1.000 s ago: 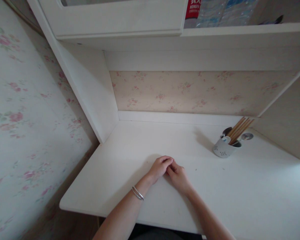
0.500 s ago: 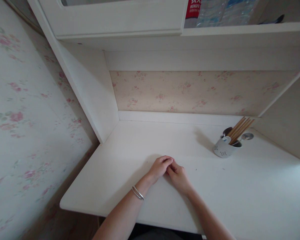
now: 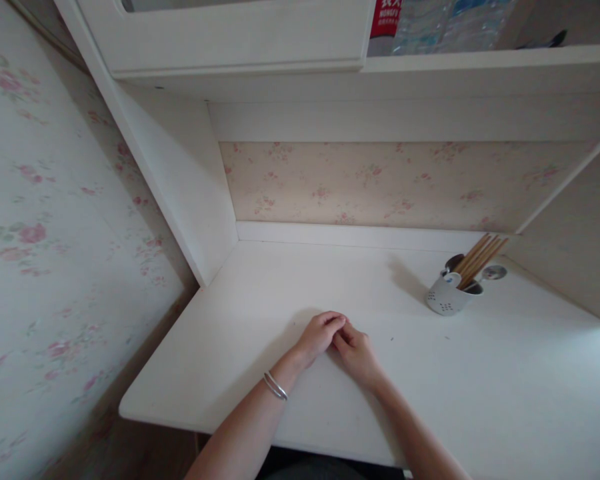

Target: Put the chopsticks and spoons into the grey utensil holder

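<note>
My left hand (image 3: 322, 336) and my right hand (image 3: 356, 352) meet over the white desk (image 3: 300, 280), near its front edge. The fingers of both are curled in and press together at the tips. Backs of the hands face up, so the palms and anything between the fingers are hidden. Two thin silver bangles (image 3: 275, 386) circle my left wrist. Farther back on the right, a pale perforated utensil cup (image 3: 445, 300) holds several wooden chopsticks (image 3: 480, 261) and a metal spoon (image 3: 495, 273); neither hand touches it.
A white upper cabinet (image 3: 240, 40) overhangs the desk. Clear plastic bottles (image 3: 445, 27) and a red label (image 3: 386, 20) show on its open shelf. A side panel (image 3: 180, 167) bounds the left, beside a flower-patterned wall (image 3: 45, 233). Tiny dark specks lie right of my hands.
</note>
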Available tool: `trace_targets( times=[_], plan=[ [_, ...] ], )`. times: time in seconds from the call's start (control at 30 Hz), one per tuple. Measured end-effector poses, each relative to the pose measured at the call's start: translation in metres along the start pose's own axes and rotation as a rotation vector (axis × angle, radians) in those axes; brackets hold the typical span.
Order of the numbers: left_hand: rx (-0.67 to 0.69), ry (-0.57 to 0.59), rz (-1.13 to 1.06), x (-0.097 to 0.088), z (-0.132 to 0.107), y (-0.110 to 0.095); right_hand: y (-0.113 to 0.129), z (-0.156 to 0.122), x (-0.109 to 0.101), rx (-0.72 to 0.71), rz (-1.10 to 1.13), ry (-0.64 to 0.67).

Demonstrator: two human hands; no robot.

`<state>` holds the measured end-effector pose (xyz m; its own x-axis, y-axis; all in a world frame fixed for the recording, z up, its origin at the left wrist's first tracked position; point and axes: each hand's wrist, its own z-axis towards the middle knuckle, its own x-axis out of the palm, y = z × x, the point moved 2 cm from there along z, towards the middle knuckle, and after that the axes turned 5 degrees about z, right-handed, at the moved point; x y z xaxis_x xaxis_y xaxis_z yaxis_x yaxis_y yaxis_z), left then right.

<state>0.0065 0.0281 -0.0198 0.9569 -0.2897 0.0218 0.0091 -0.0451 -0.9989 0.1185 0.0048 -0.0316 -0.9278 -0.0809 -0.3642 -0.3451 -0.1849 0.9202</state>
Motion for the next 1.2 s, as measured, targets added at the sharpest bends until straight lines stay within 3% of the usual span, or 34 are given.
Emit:
trace_targets(
  times=[1.0,1.1,1.2],
  plan=[
    [0.01,-0.002,-0.017,0.001,0.002,0.003,0.002,0.0,0.0,-0.003,0.022,0.018],
    [-0.004,-0.011,-0.007,0.0,0.0,0.002,0.005,-0.002,-0.008,-0.016,0.071,0.113],
    [-0.03,-0.023,-0.073,0.0,-0.002,0.001,0.001,-0.011,-0.036,0.027,0.113,0.149]
  ],
)
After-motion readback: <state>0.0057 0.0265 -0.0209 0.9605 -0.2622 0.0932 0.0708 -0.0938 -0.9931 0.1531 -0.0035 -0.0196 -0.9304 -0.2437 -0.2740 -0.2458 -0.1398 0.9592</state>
